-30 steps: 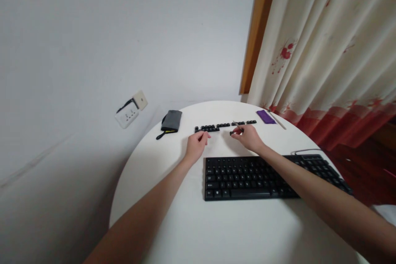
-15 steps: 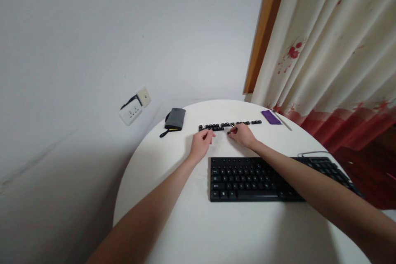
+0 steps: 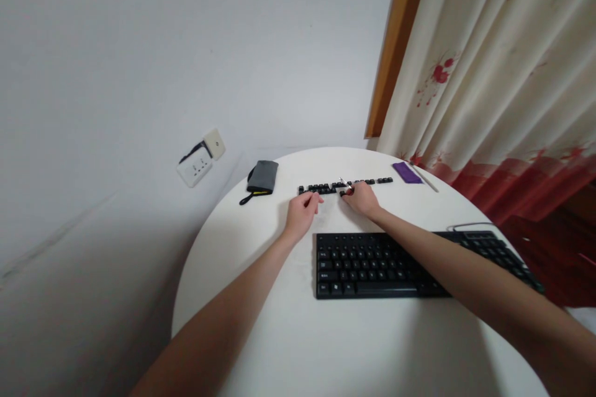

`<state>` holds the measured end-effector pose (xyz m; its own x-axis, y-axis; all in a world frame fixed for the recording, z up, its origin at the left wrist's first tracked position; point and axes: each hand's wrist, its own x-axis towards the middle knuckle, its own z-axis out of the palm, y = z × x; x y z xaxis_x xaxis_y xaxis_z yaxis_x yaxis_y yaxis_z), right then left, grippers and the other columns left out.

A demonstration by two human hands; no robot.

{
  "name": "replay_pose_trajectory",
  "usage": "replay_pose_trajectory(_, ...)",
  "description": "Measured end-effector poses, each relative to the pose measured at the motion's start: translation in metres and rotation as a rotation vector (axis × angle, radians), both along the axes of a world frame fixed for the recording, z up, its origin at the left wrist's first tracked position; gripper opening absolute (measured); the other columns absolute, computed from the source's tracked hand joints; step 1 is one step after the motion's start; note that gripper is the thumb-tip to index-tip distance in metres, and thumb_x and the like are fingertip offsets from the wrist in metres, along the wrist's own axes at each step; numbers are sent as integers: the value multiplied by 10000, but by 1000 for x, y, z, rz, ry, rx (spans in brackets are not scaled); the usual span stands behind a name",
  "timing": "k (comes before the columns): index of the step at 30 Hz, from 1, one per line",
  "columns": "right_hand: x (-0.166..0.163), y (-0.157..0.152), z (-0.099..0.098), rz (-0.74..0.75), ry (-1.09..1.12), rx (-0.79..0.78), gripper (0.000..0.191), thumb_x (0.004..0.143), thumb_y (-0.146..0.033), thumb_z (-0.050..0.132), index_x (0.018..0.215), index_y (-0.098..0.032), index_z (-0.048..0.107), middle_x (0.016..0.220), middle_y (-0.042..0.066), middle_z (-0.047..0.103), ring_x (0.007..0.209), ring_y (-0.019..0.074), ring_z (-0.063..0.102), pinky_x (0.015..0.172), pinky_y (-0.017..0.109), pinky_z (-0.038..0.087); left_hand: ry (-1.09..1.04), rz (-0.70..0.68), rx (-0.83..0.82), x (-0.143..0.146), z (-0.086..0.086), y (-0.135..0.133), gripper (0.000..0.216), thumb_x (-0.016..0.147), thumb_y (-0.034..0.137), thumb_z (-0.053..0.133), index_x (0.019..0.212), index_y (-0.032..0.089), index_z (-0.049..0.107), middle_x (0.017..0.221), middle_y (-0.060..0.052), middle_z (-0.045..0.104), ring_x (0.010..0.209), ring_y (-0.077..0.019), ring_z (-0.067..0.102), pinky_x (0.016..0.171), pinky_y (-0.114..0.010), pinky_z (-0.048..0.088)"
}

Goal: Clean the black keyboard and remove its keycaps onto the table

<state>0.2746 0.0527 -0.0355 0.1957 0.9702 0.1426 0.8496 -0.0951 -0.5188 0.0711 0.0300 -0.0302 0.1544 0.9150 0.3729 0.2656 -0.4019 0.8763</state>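
Observation:
A black keyboard (image 3: 372,263) lies on the round white table (image 3: 288,347). Beyond it, a row of loose black keycaps (image 3: 326,187) stretches across the far side of the table. My left hand (image 3: 302,214) rests just in front of the row's left part, fingers curled and loosely closed. My right hand (image 3: 362,200) is pinched around a thin metal tool (image 3: 345,183) and a black keycap, right at the middle of the row.
A grey pouch (image 3: 262,177) with a black strap lies at the table's far left. A purple cloth (image 3: 406,172) and a thin white stick (image 3: 424,178) lie at the far right, by the curtain (image 3: 503,74). A wall socket (image 3: 198,158) is at left.
My right hand has moved forward and left with the tool and keycap, up to the keycap row. My left hand has stayed almost still.

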Motion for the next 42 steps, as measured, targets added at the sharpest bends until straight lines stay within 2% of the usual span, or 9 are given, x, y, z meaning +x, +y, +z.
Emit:
replay_pose_trajectory(13,-7,13,0,-34,-7,-9,138,765,-226,633,811,-149,737,842,138,741,813,240,685,681,268,456,4,-6,13,0,-1,0,375,896,439,484,714,164,663,516,33,494,505,-126,442,530,-244,328)
replay_pose_trajectory(33,-10,11,3,-32,47,-4,106,750,-214,658,774,-136,726,821,126,737,794,211,669,690,250,448,2,1,10,0,-1,-1,382,906,439,479,717,160,658,519,34,492,500,-121,439,528,-242,330)
replay_pose_trajectory(37,-7,5,13,-12,98,33,88,727,-192,664,759,-132,719,786,107,730,766,200,662,690,248,445,-2,2,4,-1,-1,-1,376,909,430,477,719,159,657,515,37,483,492,-117,431,519,-240,325)
replay_pose_trajectory(42,16,-16,44,-7,171,155,227,796,-211,563,958,-121,694,851,88,720,765,173,639,700,250,451,15,16,4,-1,-2,0,367,908,414,479,730,155,666,516,35,489,503,-119,440,524,-237,325)
